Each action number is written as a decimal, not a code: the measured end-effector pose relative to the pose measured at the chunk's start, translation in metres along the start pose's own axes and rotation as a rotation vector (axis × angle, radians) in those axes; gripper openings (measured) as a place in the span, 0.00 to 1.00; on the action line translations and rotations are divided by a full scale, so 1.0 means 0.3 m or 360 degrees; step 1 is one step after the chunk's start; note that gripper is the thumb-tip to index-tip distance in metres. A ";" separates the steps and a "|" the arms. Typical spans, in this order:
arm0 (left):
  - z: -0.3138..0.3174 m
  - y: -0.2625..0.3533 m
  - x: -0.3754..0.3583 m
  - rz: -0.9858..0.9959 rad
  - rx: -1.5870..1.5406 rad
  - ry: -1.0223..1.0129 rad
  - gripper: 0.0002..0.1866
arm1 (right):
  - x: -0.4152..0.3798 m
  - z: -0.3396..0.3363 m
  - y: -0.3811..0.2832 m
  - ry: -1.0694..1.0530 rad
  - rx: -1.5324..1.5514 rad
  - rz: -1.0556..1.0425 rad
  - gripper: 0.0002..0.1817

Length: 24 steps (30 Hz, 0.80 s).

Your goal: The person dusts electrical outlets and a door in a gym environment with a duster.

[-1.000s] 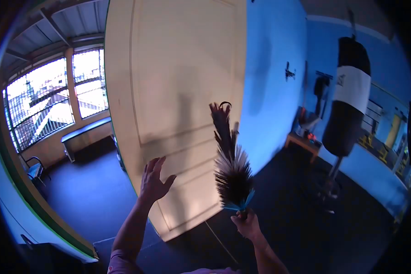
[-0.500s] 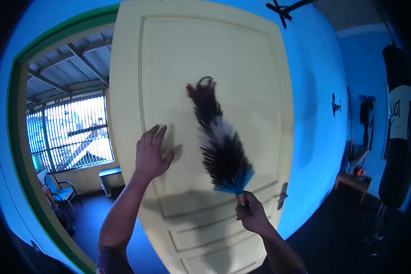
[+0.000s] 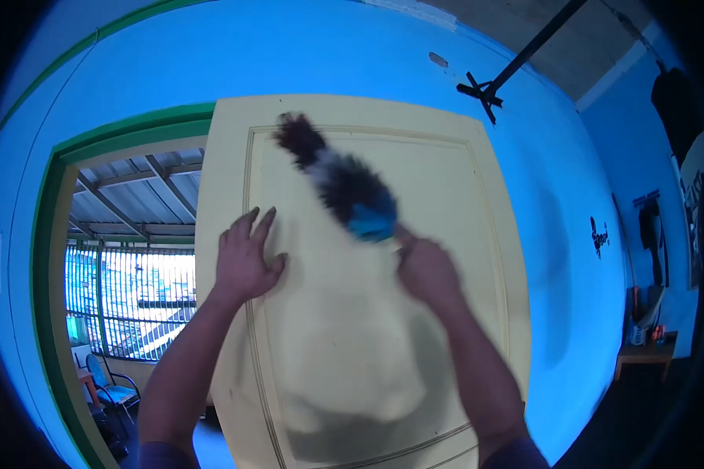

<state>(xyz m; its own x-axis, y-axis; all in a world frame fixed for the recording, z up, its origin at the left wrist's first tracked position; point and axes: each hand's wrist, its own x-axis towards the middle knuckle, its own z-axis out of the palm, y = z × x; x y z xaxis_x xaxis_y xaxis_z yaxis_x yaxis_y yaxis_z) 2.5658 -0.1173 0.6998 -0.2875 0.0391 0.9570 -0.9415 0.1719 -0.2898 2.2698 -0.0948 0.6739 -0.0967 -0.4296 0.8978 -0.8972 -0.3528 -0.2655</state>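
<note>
1. Head view: grips the duster (image 3: 340,176) in the closed right hand (image 3: 430,273), just behind the blue feathers (image 3: 371,221).
2. Tilts it across the upper part of the door (image 3: 328,328), with the tip (image 3: 297,134) toward the upper left corner and the blue end lower, farther right. Cannot tell, through the blur, whether touching the door.
3. Holds the left hand (image 3: 246,258) open, fingers spread and nothing grasped, near the door's left edge. Cannot be sure of contact there either.
4. Should handle light, judging by the feathers: soft and springy outside, probably stiffer along the core. Hardly looks slippery at the handle (image 3: 397,244).
5. Seems best taken by the handle, with a firm but easy grip. Would likely bend, shed or snap quills if squeezed along the feathers.
6. Being long and held at one end, probably whips at the tip with quick wrist turns.
</note>
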 end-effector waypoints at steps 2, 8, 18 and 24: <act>-0.018 -0.026 0.002 -0.0026 0.0004 -0.0011 0.44 | 0.017 -0.144 0.134 0.0300 -0.0131 0.0060 0.24; 0.060 -0.066 0.004 -0.0006 0.0087 0.0113 0.44 | -0.054 -0.152 0.110 0.0592 -0.0648 -0.0299 0.18; 0.205 0.114 0.129 0.0105 -0.0080 0.0300 0.40 | -0.102 -0.103 0.062 0.0127 -0.0244 -0.0318 0.30; 0.280 0.242 0.173 0.0188 -0.0247 0.0408 0.40 | 0.005 -0.062 0.286 0.0185 -0.0032 -0.0409 0.29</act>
<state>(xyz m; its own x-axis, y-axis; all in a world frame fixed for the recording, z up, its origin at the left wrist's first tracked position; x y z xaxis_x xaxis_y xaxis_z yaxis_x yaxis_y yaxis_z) 2.4678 -0.1856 0.7273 -0.3210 0.3109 0.8946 -0.8606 0.2985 -0.4126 2.1847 -0.1104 0.6589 0.0872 -0.2297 0.9694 -0.9069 -0.4210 -0.0182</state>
